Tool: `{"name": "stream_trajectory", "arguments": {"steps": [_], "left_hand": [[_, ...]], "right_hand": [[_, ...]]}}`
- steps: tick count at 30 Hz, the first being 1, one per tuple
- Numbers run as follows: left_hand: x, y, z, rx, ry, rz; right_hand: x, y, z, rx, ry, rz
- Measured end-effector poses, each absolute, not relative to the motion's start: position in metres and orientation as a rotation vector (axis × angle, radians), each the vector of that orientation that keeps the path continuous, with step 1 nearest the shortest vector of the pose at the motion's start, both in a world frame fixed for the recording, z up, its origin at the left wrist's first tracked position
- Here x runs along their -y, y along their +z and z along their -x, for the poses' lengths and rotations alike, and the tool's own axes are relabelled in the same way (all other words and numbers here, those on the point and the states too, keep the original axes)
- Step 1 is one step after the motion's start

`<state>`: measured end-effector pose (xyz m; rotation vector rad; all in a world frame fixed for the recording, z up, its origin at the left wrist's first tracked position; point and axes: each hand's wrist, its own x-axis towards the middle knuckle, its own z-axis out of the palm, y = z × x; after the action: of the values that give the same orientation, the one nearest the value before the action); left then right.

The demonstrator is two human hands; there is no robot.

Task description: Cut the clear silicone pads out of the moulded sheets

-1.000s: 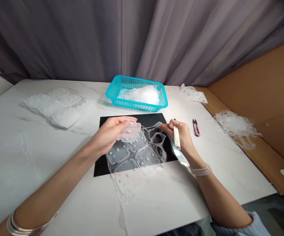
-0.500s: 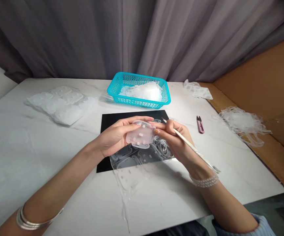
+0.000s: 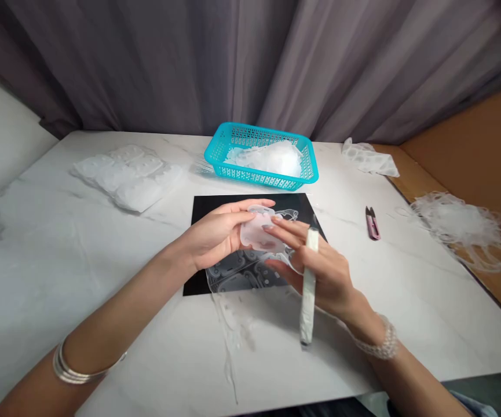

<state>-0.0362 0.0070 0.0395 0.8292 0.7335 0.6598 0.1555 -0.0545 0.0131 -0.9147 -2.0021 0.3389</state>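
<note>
My left hand [image 3: 215, 236] pinches a small translucent, milky silicone pad [image 3: 258, 233] by its left edge, thumb on top. Over its right side lie the fingertips of my right hand [image 3: 326, 269], touching it. A slim, white-wrapped stick-like tool [image 3: 308, 304] is tucked in my right hand, its wrapped end pointing down towards me; its other end is hidden. Beneath both hands a clear sheet of moulded shapes [image 3: 238, 279] lies partly on a black mat [image 3: 202, 208], with thin clear strips trailing over the white table.
Behind the mat stands a turquoise basket [image 3: 250, 174] holding whitish translucent pieces. Pink thread snips [image 3: 372, 225] lie to the right. A pile of clear moulded sheets [image 3: 128, 176] is at left, a tangle of clear scraps [image 3: 456, 223] at far right, and another translucent sheet [image 3: 369, 157] at back right.
The tool in my right hand has swung from slanting along the forearm to nearly upright. My right fingers have moved onto the pad's face. The view has shifted slightly left.
</note>
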Motion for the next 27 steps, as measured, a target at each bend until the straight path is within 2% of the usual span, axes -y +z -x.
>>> {"name": "stream_trajectory", "arguments": {"steps": [2,6,9,17,27], "left_hand": [[-0.007,0.041,0.037,-0.778,0.664,-0.822],[-0.01,0.04,0.041,-0.826,0.606,-0.967],[-0.014,0.037,0.044,-0.877,0.505,-1.101],[-0.014,0.044,0.047,-0.912,0.518,-1.143],[-0.013,0.051,0.05,-0.834,0.517,-1.11]], "right_hand": [[0.056,0.009,-0.154,1.933,0.388,0.993],[0.052,0.009,-0.159,1.419,0.634,1.219],[0.047,0.014,-0.165,1.151,0.837,1.207],[0.044,0.023,-0.167,0.9,1.139,1.094],[0.042,0.024,-0.169,0.811,1.231,1.018]]}}
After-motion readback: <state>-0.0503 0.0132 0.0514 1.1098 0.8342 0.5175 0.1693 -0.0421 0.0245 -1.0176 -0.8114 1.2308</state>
